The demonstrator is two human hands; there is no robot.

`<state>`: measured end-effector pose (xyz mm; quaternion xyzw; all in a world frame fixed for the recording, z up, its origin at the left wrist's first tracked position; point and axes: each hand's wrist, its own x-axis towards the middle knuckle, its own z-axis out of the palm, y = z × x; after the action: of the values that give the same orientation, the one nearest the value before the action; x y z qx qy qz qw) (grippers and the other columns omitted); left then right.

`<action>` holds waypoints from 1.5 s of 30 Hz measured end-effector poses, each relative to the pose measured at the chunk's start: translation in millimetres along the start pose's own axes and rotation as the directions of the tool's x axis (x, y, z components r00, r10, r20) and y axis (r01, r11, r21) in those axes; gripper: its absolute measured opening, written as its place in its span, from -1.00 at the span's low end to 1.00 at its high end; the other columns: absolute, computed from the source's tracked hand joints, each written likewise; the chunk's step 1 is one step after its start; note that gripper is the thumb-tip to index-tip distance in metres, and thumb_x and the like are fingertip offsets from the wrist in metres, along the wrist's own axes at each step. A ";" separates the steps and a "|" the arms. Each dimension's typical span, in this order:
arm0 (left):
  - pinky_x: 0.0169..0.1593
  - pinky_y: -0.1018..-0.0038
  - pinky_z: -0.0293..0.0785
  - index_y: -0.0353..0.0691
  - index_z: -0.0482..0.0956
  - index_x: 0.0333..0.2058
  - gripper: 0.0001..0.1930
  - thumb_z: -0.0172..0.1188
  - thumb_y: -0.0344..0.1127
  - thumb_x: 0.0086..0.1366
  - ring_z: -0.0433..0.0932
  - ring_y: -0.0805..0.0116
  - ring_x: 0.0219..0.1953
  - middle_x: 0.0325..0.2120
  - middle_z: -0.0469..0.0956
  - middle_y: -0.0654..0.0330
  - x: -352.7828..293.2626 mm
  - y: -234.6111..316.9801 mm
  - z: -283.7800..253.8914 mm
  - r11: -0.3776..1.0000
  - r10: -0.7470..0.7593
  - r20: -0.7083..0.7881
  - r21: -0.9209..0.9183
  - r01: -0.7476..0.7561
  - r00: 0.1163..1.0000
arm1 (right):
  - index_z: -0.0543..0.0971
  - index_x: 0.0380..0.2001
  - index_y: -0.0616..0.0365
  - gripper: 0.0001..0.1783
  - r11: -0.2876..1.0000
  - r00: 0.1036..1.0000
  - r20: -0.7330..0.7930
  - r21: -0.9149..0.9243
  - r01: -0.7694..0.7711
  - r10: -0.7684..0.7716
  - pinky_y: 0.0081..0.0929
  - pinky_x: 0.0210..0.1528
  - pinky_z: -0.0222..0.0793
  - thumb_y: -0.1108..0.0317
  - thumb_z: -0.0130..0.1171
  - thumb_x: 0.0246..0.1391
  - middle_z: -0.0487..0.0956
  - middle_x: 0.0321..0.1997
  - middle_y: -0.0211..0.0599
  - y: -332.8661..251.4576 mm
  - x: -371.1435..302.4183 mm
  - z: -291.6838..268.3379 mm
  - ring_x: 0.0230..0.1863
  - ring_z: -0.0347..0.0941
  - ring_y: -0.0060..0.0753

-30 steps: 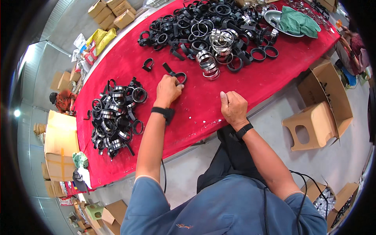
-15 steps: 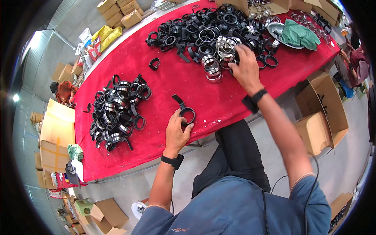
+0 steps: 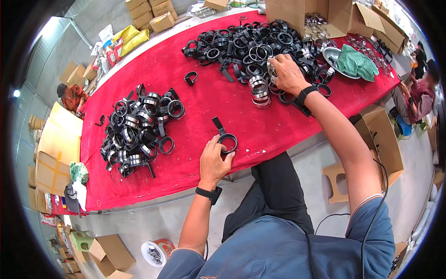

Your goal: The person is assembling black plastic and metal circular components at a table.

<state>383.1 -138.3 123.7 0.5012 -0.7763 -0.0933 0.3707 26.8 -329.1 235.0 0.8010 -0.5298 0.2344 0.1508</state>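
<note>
On the near part of the red cloth, my left hand (image 3: 214, 160) has its thumb and fingers closed round a black ring with a flat tab (image 3: 228, 143); the tab points away from me. My right hand (image 3: 289, 76) reaches farther out, its fingers curled onto shiny metal rings (image 3: 271, 69). Its palm hides part of them. Just left of that hand stands a stack of metal rings (image 3: 259, 90). Behind spreads a large heap of black rings (image 3: 237, 42). A second pile, black rings with metal bands in them (image 3: 139, 125), lies to the left.
A lone black ring (image 3: 190, 78) lies between the piles. At the far right sit a metal bowl (image 3: 331, 55) with green cloth (image 3: 355, 63) and an open carton (image 3: 285, 14). Another carton (image 3: 383, 139) and a stool (image 3: 332, 179) stand right of my legs. People work at both sides.
My right hand has moved left over the metal rings, and its fingers now curl onto them. The left hand keeps its hold on the black ring. The whole view has shifted slightly.
</note>
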 end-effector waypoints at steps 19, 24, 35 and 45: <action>0.20 0.08 0.58 -0.31 0.60 -0.30 -0.70 0.54 -0.30 0.14 0.63 -0.24 0.18 0.18 0.61 -0.34 3.8 -2.6 5.6 1.000 0.023 -0.029 0.004 -0.023 0.999 | 0.43 0.31 0.41 -0.52 -0.344 0.756 0.635 0.754 -0.560 0.160 -0.15 0.01 0.76 0.23 -0.10 0.61 0.67 0.11 0.12 -67.3 -103.0 -20.7 -0.01 0.74 -0.03; 0.20 0.09 0.58 -0.30 0.62 -0.30 -0.70 0.54 -0.27 0.15 0.63 -0.21 0.19 0.19 0.61 -0.32 -1.7 -2.1 3.2 0.999 -0.005 -0.006 0.034 0.005 1.000 | 0.56 0.18 0.26 -0.61 0.446 0.654 0.705 0.508 -0.736 0.275 -0.14 -0.13 0.76 0.18 0.01 0.56 0.69 -0.04 -0.05 -90.7 -109.2 -3.2 -0.14 0.73 -0.18; 0.18 0.10 0.59 -0.32 0.62 -0.28 -0.55 0.63 -0.11 0.10 0.63 -0.23 0.19 0.19 0.60 -0.32 -5.0 3.2 -2.2 0.999 -0.016 -0.015 0.052 0.017 1.000 | 0.63 0.05 0.26 -0.21 0.908 0.741 0.554 -0.072 -0.412 0.380 0.09 0.18 0.57 -0.35 0.28 0.27 0.68 -0.01 0.18 -110.7 -105.6 -26.4 0.11 0.65 0.22; -0.08 0.06 0.60 -0.31 0.59 -0.17 -0.35 0.65 0.12 0.04 0.64 -0.11 -0.13 -0.22 0.61 -0.06 24.5 36.2 -4.7 0.962 -0.102 -0.119 0.240 0.129 0.988 | 0.65 0.06 0.27 -0.22 0.943 0.804 0.499 -0.100 -0.318 0.324 0.00 0.21 0.57 -0.29 0.39 0.16 0.66 0.06 0.23 -124.5 -108.0 10.2 0.14 0.65 0.16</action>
<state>355.1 -140.6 157.6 0.5922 -0.7306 0.0091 0.3399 107.9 -201.1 169.4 0.7321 -0.6796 0.0339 -0.0319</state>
